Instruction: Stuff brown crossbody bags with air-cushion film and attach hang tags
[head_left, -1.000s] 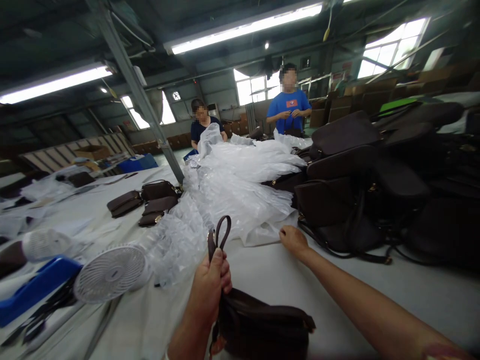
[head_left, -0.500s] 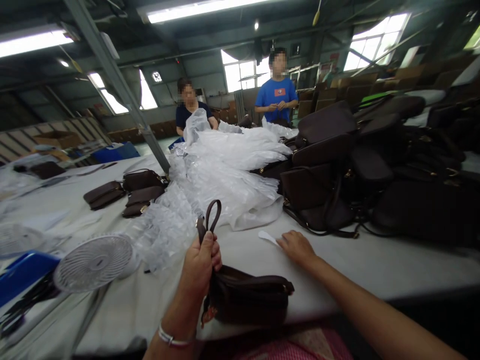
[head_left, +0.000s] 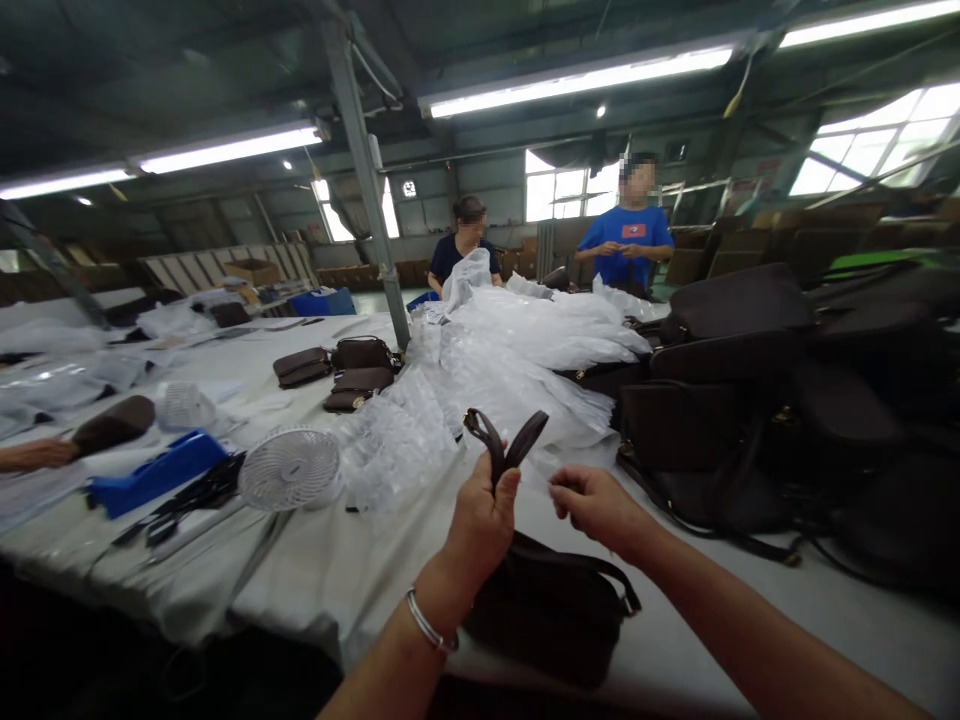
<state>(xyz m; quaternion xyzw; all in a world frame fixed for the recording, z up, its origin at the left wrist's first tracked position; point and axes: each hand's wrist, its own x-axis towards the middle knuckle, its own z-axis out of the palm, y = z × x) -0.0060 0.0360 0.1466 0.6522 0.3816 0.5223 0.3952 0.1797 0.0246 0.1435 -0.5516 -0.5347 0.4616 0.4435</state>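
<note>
My left hand (head_left: 484,515) is closed round the brown strap (head_left: 517,440) of a dark brown bag, and two strap loops stick up above the fist. The bag (head_left: 551,610) hangs below and to the right of that hand, close to the table's front edge. To the right of the strap is my right hand (head_left: 589,500), its fingers curled together; whether anything is between them is too small to make out.
Clear plastic bags (head_left: 517,340) are heaped mid-table. Dark bags (head_left: 720,400) pile up at right. A white fan (head_left: 290,467), blue tray (head_left: 161,470) and small brown bags (head_left: 360,385) lie left. Two people stand beyond; another person's hand (head_left: 45,453) shows far left.
The view has swung left. My right hand has lifted off the table and come nearer the strap; the white slip it touched is no longer visible. The strap loops have spread apart.
</note>
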